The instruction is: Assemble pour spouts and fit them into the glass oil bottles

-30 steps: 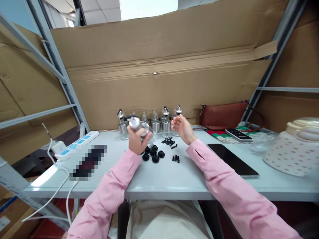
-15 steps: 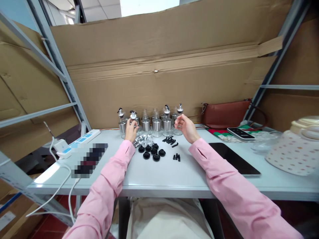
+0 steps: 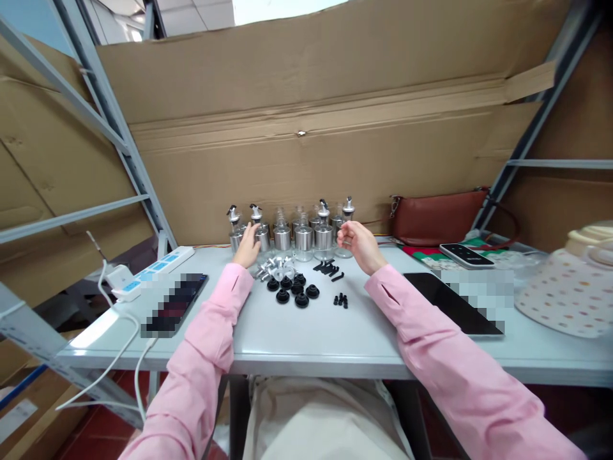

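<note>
My left hand point(image 3: 248, 246) reaches to the back of the white table point(image 3: 311, 332). Its fingers lie loosely apart against a small glass bottle with a steel collar and pourer point(image 3: 261, 234), which stands in a row of like bottles point(image 3: 302, 235). My right hand point(image 3: 358, 246) hovers by the row's right end, palm turned left, fingers half curled, with nothing visible in it. Between my hands lie small silver parts point(image 3: 272, 265), several black round caps point(image 3: 294, 291), black spouts point(image 3: 328, 271) and small black plugs point(image 3: 340, 300).
A power strip point(image 3: 158, 268) with white cables and a blurred phone point(image 3: 175, 303) lie at the left. A dark tablet point(image 3: 450, 300), a remote-like device point(image 3: 467, 254), a brown bag point(image 3: 438, 217) and a dotted pot point(image 3: 569, 287) sit at the right. Cardboard closes off the back.
My left hand carried a bottle from in front of me back to the row, set it upright and loosened its fingers. My right hand has barely moved.
</note>
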Demonstrator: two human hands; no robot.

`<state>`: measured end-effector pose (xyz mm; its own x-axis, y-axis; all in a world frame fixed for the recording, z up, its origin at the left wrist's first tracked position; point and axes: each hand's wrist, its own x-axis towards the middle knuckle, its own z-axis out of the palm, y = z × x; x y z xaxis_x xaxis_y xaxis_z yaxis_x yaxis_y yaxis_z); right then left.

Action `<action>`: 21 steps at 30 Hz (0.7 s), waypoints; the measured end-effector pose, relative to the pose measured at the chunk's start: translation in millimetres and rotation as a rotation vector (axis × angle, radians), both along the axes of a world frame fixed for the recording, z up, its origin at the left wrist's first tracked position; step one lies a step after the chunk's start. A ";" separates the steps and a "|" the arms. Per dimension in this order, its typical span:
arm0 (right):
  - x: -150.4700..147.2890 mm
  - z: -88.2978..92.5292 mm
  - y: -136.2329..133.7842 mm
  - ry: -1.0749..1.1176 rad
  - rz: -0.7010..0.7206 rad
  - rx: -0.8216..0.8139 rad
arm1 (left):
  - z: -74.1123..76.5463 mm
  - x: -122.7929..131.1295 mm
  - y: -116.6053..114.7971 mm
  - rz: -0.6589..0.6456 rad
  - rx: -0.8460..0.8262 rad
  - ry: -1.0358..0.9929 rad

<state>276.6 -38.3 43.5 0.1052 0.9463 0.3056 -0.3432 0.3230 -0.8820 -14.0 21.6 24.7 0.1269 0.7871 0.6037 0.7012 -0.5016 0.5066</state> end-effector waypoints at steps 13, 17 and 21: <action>3.9 1.4 -0.4 -0.057 0.011 -0.023 | 19.7 -41.8 -48.0 0.116 -1.048 0.424; 4.4 1.2 -0.7 -0.063 0.013 -0.025 | 19.2 -34.6 -45.8 -0.166 -1.037 0.274; 5.1 -0.5 0.8 -0.083 0.019 -0.028 | 23.3 -27.3 -44.4 -0.461 -0.880 0.331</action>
<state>281.6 -37.4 43.1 0.0621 0.9562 0.2861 -0.2743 0.2920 -0.9162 -41.3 -22.7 48.0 0.5807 0.7651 -0.2782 0.7058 -0.3029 0.6404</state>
